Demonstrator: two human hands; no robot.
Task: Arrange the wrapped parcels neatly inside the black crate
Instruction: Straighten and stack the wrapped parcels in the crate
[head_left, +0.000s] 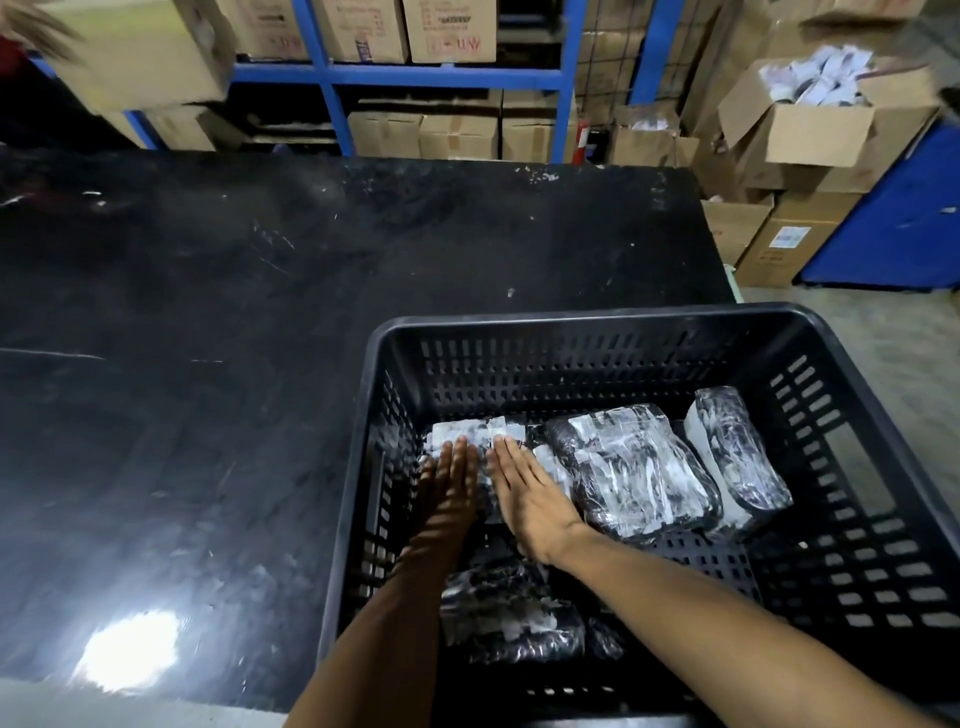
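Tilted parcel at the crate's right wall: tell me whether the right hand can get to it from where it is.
Probably yes. The right hand lies flat on the far-left parcel, holding nothing, and the tilted parcel leans exposed from above. Only the middle parcel lies between, low enough to reach over.

The scene is dim overall, lit from above. 1 bright glare patch (127, 649) sits on the glossy black table (208, 312) near the lower left, blown out to white. Slotted shadows from the crate wall (379, 493) stripe the left hand (447, 499), leaving it darker than the right hand (535, 506), which catches more light. The plastic wrap on the parcels (634, 467) throws small white highlights. The picture is soft throughout, with motion blur strongest at the top left corner on a cardboard box (145, 57). Wide-angle distortion bends the blue shelving (322, 78) and stretches the edges.
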